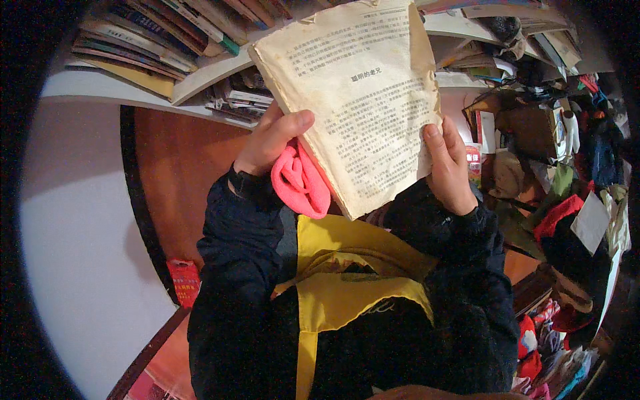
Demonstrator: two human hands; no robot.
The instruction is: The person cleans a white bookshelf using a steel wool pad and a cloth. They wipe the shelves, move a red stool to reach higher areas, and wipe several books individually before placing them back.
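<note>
An old paperback book (370, 115) with yellowed, ragged-edged pages is held up in front of me, tilted, its printed page facing me. My left hand (272, 137) grips its left edge, the thumb lying on the page. A bright pink cloth (300, 182) hangs under that same hand, pinched against the book. On the right edge, my right hand (447, 162) holds the book with the thumb in front and the fingers partly hidden behind. Below the book, a yellow apron (350, 300) covers my dark clothing.
White shelves (210, 75) with rows of books (150, 37) stand ahead and to the left. Clothes and a cardboard box (537, 132) are heaped at the right. A red packet (184, 282) rests on the reddish-brown floor (175, 185) by the white wall (80, 225).
</note>
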